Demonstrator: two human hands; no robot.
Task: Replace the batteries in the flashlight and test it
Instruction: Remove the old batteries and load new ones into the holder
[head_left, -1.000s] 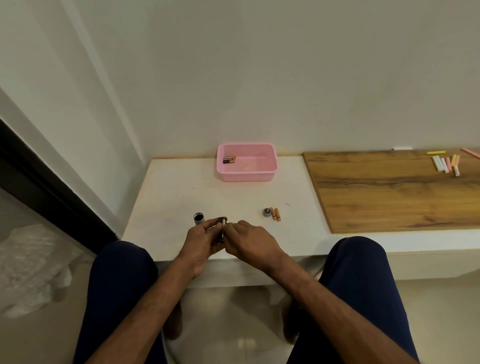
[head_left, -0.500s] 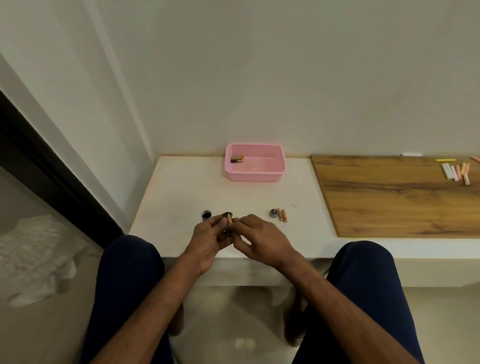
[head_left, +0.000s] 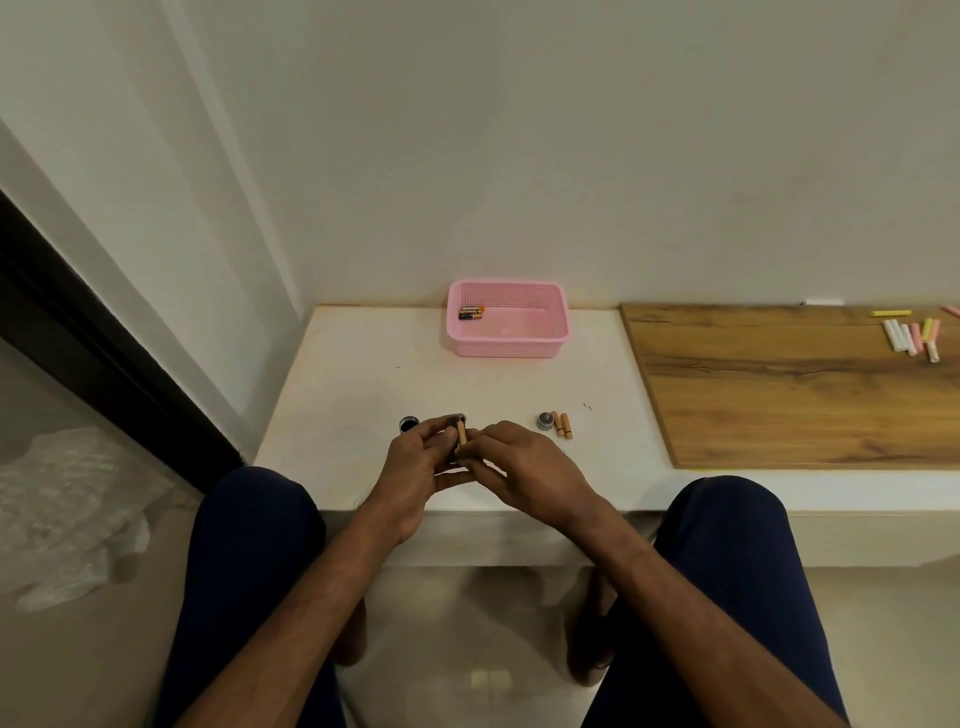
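My left hand (head_left: 415, 467) grips a small dark battery holder (head_left: 454, 422) above the front edge of the white table (head_left: 363, 384). My right hand (head_left: 519, 467) pinches a tan battery (head_left: 461, 433) lying against that holder. Left of my hands a black flashlight part (head_left: 409, 423) stands on the table. To the right lie a round grey cap (head_left: 545, 420) and two tan batteries (head_left: 562, 424) side by side. Most of the holder is hidden by my fingers.
A pink basket (head_left: 506, 347) at the back of the table holds black and orange batteries (head_left: 470, 312). A wooden board (head_left: 779, 384) covers the right side, with several coloured chalk sticks (head_left: 912, 336) at its far end. My knees flank the table's front edge.
The tan battery now shows more fully between my fingers against the holder. Both hands stayed at the same spot by the table's front edge.
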